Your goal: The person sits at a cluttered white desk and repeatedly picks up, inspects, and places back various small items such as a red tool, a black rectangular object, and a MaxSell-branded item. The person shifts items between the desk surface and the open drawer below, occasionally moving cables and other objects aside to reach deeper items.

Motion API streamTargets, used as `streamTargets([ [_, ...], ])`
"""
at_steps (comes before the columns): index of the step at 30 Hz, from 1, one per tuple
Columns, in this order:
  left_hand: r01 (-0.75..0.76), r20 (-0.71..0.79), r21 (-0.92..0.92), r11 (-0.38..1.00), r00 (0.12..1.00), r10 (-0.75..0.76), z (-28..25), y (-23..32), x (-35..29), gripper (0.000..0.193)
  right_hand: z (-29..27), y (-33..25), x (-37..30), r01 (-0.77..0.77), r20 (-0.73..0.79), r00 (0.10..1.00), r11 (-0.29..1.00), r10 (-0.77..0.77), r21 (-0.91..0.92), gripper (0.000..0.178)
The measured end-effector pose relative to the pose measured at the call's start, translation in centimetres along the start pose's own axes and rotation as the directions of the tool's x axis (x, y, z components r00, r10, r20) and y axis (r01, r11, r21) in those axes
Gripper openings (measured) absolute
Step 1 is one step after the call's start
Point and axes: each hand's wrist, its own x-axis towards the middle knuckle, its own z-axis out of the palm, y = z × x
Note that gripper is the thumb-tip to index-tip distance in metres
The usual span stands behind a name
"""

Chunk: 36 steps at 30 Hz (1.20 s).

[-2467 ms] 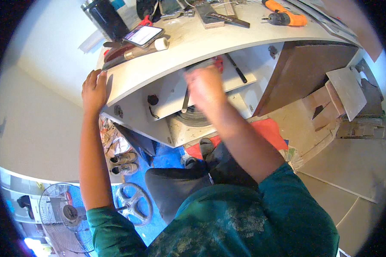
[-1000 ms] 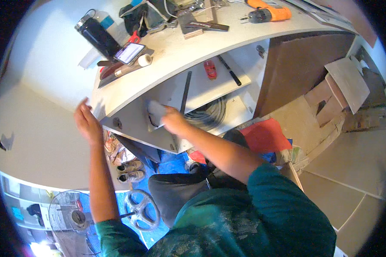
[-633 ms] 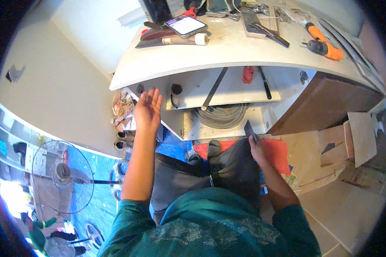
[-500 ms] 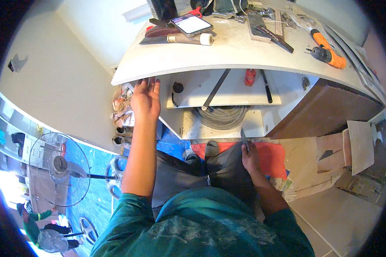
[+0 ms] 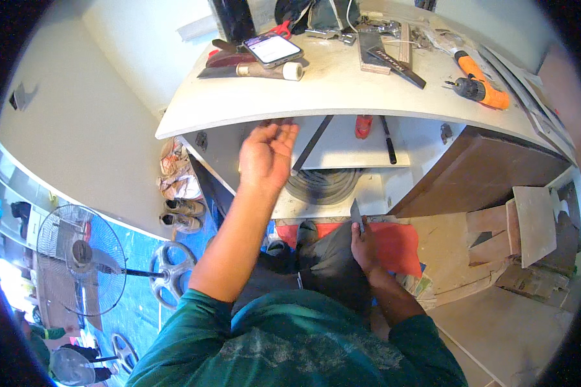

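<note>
My left hand (image 5: 268, 155) is palm up with its fingers stretched out, reaching under the front edge of the white cabinet top (image 5: 252, 102). The fingertips are partly hidden beneath that edge. The hand holds nothing I can see. Low by my right thigh, my right hand (image 5: 363, 246) is closed around a knife (image 5: 356, 214), its flat grey blade pointing up and forward. Inside the open cabinet, a long dark bar (image 5: 313, 144), a red bottle-like object (image 5: 363, 127) and a black-handled rod (image 5: 389, 143) lie on a shelf. A grey coiled hose or cable (image 5: 323, 187) sits below.
On the top lie a phone (image 5: 272, 49), a wooden-handled tool (image 5: 271, 70), a black-and-grey strip (image 5: 394, 64) and an orange drill (image 5: 481, 87). Shoes (image 5: 182, 215) and a standing fan (image 5: 82, 253) are at left. Board offcuts (image 5: 532, 226) lean at right. A person is at lower left.
My left hand has moved right along the underside of the top's front edge, from its left end toward the middle. The knife stays in my right hand, and the view has shifted slightly.
</note>
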Motion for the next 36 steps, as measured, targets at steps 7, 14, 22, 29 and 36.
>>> streamTargets([
  [7,0.177,0.082,-0.044,0.983,0.982,-0.173,4.3,-7.3,-0.6,0.027,-0.3,0.0,0.4,0.0,0.023,1.0,0.999,0.001,-0.034,0.061],
  [14,0.367,0.144,-0.099,0.925,0.925,-0.352,8.0,-13.8,-0.8,0.029,0.1,1.2,0.3,-0.021,-0.029,0.999,0.999,0.02,-0.026,0.062],
  [22,0.422,0.189,-0.062,0.904,0.895,-0.405,11.3,-19.5,-0.2,0.026,0.2,2.5,0.7,0.016,-0.07,0.997,1.0,-0.015,0.015,0.064],
  [29,0.371,0.102,-0.083,0.925,0.926,-0.363,10.0,-17.6,-0.8,0.023,-0.5,3.4,0.4,-0.098,-0.008,0.995,0.989,0.1,0.114,0.063],
  [36,0.302,0.126,-0.018,0.953,0.946,-0.297,6.8,-14.1,-0.8,0.021,0.8,3.8,0.9,-0.041,-0.082,0.995,0.986,0.055,0.164,0.061],
])
